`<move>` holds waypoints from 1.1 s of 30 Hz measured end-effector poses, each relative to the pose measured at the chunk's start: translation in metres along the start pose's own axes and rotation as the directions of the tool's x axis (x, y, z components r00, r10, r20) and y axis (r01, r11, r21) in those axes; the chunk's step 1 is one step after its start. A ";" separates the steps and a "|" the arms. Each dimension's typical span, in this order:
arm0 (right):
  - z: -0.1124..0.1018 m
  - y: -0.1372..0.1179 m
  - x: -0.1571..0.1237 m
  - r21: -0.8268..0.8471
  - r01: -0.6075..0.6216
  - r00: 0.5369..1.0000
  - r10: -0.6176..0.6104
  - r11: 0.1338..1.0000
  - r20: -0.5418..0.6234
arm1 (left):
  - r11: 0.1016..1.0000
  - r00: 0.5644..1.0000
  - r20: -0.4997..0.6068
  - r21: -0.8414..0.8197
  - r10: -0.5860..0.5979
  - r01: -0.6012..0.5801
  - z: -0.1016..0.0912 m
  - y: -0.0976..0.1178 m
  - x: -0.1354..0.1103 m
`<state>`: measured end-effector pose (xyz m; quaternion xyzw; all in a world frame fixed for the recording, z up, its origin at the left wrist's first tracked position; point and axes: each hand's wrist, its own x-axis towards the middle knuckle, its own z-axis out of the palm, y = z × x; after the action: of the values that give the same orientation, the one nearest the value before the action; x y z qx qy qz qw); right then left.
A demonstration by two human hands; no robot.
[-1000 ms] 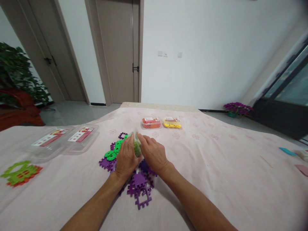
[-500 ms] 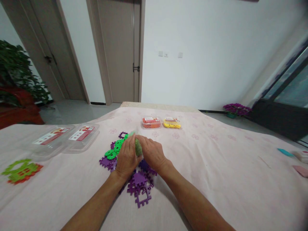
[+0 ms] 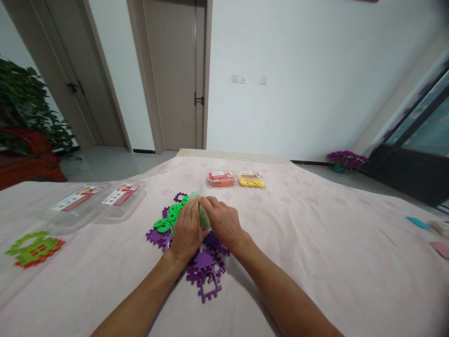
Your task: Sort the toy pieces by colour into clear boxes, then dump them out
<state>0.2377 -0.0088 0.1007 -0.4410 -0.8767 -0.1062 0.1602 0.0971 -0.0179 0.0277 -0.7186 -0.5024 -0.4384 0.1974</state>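
Observation:
Over a heap of toy pieces, both my hands close in from either side on a pale green, partly see-through thing (image 3: 204,218). My left hand (image 3: 188,228) curls round its left side; my right hand (image 3: 222,220) has its fingers bent over the top and right. Most of it is hidden by the fingers, so its kind cannot be made out. Bright green notched discs (image 3: 173,213) lie just left of my left hand. Purple toothed building pieces (image 3: 204,260) spread beneath and in front of the hands, some of them covered by the wrists.
Two see-through plastic lids or boxes (image 3: 121,210) lie at the left. Nearby are lime and orange toothed pieces (image 3: 37,250). Farther back stand a box of orange pieces (image 3: 220,179) and a box of yellow pieces (image 3: 251,180). A blue item (image 3: 418,223) lies far right on the pink cloth (image 3: 315,262).
Both hands stay closed round the pale green thing, almost unmoved. The whole view has shifted very slightly; the toy pieces and boxes lie as before.

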 end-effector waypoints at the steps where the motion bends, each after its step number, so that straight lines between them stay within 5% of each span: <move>1: 0.001 0.000 0.000 -0.002 -0.001 1.000 0.001 1.000 -0.005 | 1.000 1.000 0.003 -0.002 0.001 -0.001 0.000 0.000 0.000; 5: 0.002 0.005 0.002 0.020 -0.022 1.000 0.022 1.000 -0.006 | 1.000 1.000 0.018 -0.015 -0.001 0.001 0.000 -0.001 -0.003; 11: -0.002 0.034 0.014 0.144 -0.281 0.941 0.302 0.949 -0.155 | 0.999 0.996 0.092 -0.033 -0.017 0.020 -0.006 -0.003 -0.013; 19: 0.014 0.054 0.009 0.383 -0.220 0.889 0.346 0.897 -0.301 | 0.977 0.983 0.041 -0.109 -0.179 0.183 -0.008 -0.012 -0.008; 23: 0.031 0.079 0.009 0.601 -0.285 0.780 0.545 0.747 -0.308 | 0.943 0.965 0.053 -0.205 -0.256 0.261 -0.016 -0.026 -0.009; 29: 0.059 0.104 0.008 0.816 -0.342 0.660 0.737 0.467 -0.145 | 0.865 0.910 0.090 -0.283 -0.406 0.414 -0.040 -0.057 -0.003; 33: 0.079 0.103 0.007 0.893 -0.281 0.633 0.767 0.352 -0.104 | 0.954 0.971 0.044 -0.182 -0.234 0.238 -0.056 -0.073 0.008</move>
<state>0.3016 0.0828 0.0345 -0.5368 -0.5401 0.2566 0.5952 0.0085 -0.0241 0.0530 -0.6736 -0.5436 -0.4958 0.0704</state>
